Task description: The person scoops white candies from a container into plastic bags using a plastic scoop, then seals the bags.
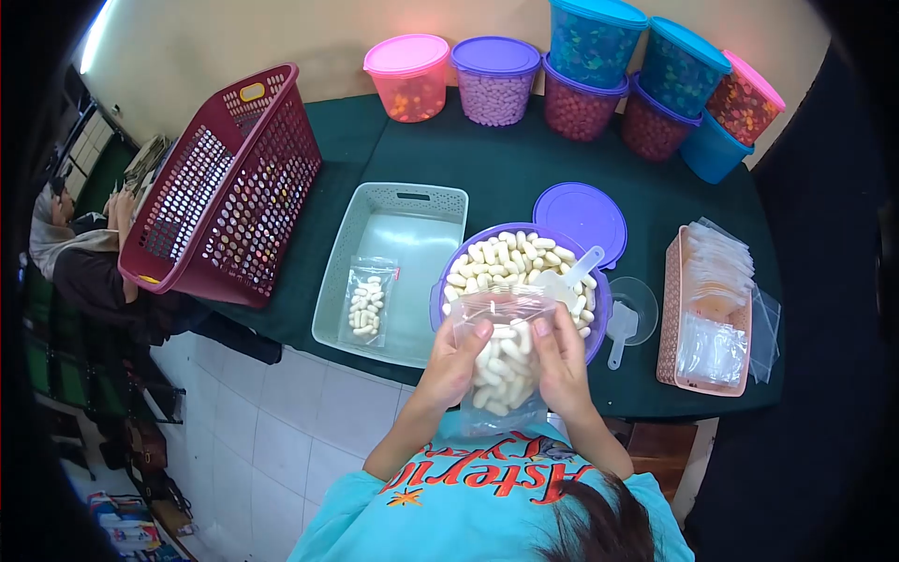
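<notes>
Both my hands hold a clear zip bag (506,375) partly filled with white, capsule-shaped pieces, in front of my chest. My left hand (453,365) pinches its left side near the top, thumb on the front. On the opposite side, my right hand (564,363) grips it the same way. Just beyond the bag stands a round purple tub (601,323) full of the same white pieces (501,258), its near part hidden. A white scoop (585,266) rests in the pieces. To the left, a pale grey-green tray (398,229) contains one filled bag (367,304).
At right are a pink basket (667,342) of clear bags and a small scoop (620,330) on a clear round dish (646,304). A purple lid (581,225) lies behind the tub. Lidded tubs (496,84) line the wall; a maroon basket (248,197) and another person (94,272) are left.
</notes>
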Motion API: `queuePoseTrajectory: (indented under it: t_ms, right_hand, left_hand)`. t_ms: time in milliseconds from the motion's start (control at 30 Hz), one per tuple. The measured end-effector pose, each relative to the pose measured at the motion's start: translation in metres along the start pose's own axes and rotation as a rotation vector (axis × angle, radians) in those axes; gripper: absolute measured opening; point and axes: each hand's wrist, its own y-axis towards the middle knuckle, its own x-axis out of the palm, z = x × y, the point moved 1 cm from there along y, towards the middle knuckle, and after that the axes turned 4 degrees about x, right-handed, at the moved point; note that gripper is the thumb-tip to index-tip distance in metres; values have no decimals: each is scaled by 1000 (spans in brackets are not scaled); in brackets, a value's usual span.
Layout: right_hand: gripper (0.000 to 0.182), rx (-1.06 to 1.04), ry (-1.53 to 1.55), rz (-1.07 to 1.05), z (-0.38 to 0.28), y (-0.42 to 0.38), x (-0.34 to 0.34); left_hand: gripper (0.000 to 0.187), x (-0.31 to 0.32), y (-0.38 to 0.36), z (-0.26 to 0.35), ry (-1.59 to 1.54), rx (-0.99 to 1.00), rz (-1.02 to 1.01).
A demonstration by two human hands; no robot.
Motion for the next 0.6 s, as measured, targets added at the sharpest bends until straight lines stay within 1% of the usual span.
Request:
queuePoseTrajectory:
  t_ms: [67,100,167,200,267,367,500,567,600]
  right_hand:
    - [24,38,135,-1,2,2,-6]
    - [20,47,111,52,-3,3,-5]
    - [21,38,90,32,0,4,-6]
    - [21,25,70,13,1,4,-6]
    - [20,8,84,34,2,5,-2]
    - [19,-9,78,56,6,7,4]
    - [15,-36,22,85,6,7,14]
    - [14,-72,-8,108,3,6,19]
    - [12,-102,-36,120,2,5,22]
  left_hand:
    - [33,0,0,4,56,66,173]
    - [33,-3,0,4,56,67,176]
    - [21,-12,-1,3,150,127,158]
    - [21,-13,-1,5,147,125,158]
    - [15,-15,-2,12,270,166,166]
    - [16,-24,-3,17,287,133,116]
    - [18,-37,-6,25,232,145,52]
    - [21,-42,-9,35,84,120,-32]
    - [21,-48,-10,38,81,114,-42]
